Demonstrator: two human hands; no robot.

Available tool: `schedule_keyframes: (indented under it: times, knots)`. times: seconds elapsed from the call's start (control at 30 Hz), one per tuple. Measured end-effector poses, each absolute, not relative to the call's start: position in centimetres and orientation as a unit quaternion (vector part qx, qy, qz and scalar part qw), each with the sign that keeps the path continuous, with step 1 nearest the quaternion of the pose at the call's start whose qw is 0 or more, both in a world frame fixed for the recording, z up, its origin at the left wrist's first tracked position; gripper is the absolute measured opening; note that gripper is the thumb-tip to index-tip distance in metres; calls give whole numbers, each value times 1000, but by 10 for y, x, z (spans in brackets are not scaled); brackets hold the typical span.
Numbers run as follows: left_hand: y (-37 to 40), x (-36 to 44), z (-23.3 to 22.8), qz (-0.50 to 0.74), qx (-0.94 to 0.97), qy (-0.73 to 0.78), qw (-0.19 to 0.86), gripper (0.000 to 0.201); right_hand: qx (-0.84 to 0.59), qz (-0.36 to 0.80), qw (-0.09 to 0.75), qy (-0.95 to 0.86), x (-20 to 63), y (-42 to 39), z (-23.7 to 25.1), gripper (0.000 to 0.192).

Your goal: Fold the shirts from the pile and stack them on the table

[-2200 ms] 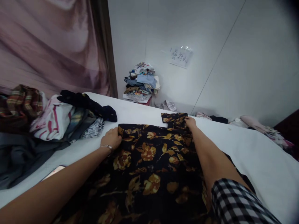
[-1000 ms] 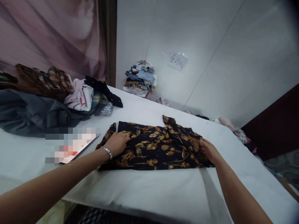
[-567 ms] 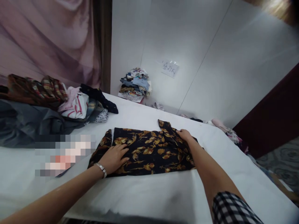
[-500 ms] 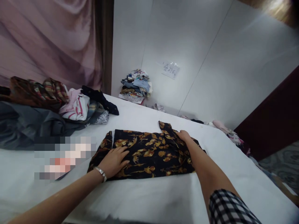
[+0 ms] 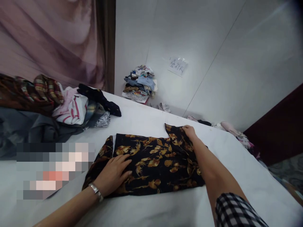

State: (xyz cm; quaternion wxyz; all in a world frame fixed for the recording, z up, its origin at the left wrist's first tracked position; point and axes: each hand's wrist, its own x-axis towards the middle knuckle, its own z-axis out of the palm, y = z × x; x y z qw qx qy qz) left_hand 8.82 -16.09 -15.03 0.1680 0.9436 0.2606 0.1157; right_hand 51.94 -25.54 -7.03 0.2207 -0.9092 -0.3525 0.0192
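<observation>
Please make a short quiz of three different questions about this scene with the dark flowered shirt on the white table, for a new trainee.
1. True or false: the left hand lies flat on the flowered shirt.
2. Which part of the shirt does the right hand touch? A near edge, B far corner, C middle.
3. Fill in: a heap of clothes lies on the table to the ___ of the shirt.

Key: 1 true. 2 B. 3 left.

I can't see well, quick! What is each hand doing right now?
Left hand: open, palm flat on the flowered shirt.
Right hand: on the shirt's far corner; whether it pinches the cloth cannot be told.
</observation>
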Motion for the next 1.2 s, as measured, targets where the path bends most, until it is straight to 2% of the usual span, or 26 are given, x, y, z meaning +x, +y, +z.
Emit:
schedule_keyframes:
  times: [0.1, 0.17, 0.23, 0.33, 0.43, 0.5, 0.6, 0.7, 0.83, 0.93, 1.0, 1.07, 1.2]
  knots:
    - [-164, 92, -137, 154, 933, 255, 203, 42, -848, -16, 301, -437, 477, -270, -42, 35]
    - [-170, 98, -126, 193, 910, 258, 261, 47, -731, -11, 355, -582, 432, -293, -31, 26]
    - [-180, 106, -117, 203, 861, 282, 372, 57, -627, 40, 316, -711, 382, -322, -34, 22]
    - [-197, 119, -110, 150, 737, 324, 574, 67, -565, 155, 204, -785, 323, -369, -62, 23]
    - [-214, 125, -114, 96, 663, 342, 659, 67, -588, 182, 200, -762, 303, -408, -99, 18]
    - [-225, 124, -119, 97, 697, 350, 618, 70, -636, 167, 266, -705, 313, -430, -117, 18]
    - [-246, 119, -126, 140, 816, 315, 464, 77, -720, 90, 375, -577, 352, -455, -129, 22]
    - [-272, 115, -129, 186, 904, 245, 299, 72, -780, -7, 405, -477, 401, -463, -130, 26]
    - [-295, 115, -130, 175, 960, 162, 145, 60, -825, -45, 350, -441, 453, -445, -120, 42]
    - [-292, 118, -133, 144, 973, 154, 96, 45, -846, -37, 235, -478, 475, -415, -112, 61]
    - [-285, 121, -132, 143, 973, 161, 86, 30, -855, -22, 166, -491, 483, -397, -109, 65]
    - [-279, 122, -126, 165, 972, 143, 91, 25, -857, -6, 136, -496, 490, -384, -109, 60]
    - [-283, 111, -92, 259, 954, 71, 131, 23, -855, -9, 156, -495, 506, -387, -109, 39]
